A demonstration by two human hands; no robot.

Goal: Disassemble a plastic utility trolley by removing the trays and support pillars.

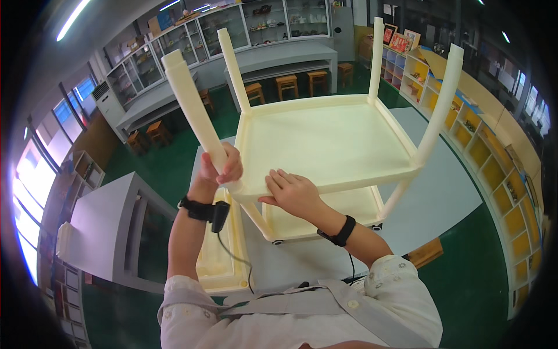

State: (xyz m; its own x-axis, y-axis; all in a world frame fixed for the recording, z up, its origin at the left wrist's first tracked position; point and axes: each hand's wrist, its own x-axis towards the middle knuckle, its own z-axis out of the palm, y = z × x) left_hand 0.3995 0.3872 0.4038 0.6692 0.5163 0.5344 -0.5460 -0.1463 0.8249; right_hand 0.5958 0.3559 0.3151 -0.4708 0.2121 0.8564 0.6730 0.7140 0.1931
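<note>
A cream plastic shelf tray (325,142) with upright posts at its corners stands on a lower tray with small wheels (325,224). My left hand (220,168) is wrapped around the near-left post (192,102), low down where it meets the tray's corner. My right hand (293,192) lies flat with fingers together on the tray's front rim, beside that corner. Both wrists wear black bands, the left with a cable.
Another cream tray (218,262) lies on the grey table (430,192) by my left arm. A second grey table (104,227) stands at left. Wooden stools (288,84), glass cabinets (232,26) and yellow cubby shelves (494,168) surround the green floor.
</note>
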